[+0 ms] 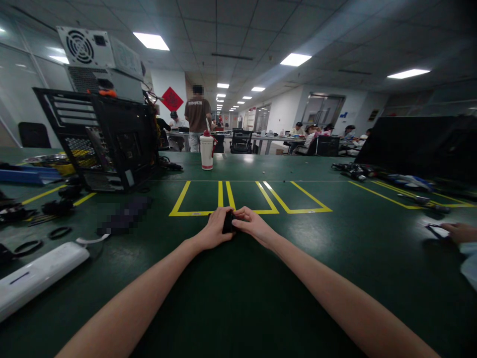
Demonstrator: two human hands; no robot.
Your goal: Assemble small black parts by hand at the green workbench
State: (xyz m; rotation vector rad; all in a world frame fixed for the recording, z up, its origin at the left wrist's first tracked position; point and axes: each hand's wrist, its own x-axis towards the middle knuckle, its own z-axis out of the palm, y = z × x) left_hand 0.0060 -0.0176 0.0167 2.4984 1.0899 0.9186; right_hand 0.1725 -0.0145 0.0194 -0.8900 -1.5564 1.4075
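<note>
Both of my hands meet over the green tabletop (238, 288), just in front of the yellow tape outlines. My left hand (214, 229) is wrapped round a small black object (228, 222), with the thumb along its near side. From the right, the fingertips of my right hand (254, 226) pinch or press against the same object. Most of it is hidden by my fingers, so its kind cannot be made out.
At left stand an open black computer case (108, 134) with power supplies (87, 49) on top, and a white power bank-like device (44, 278). A white bottle (206, 151) stands ahead. A dark monitor-like panel (413, 146) and another person's hand (456, 232) are at right.
</note>
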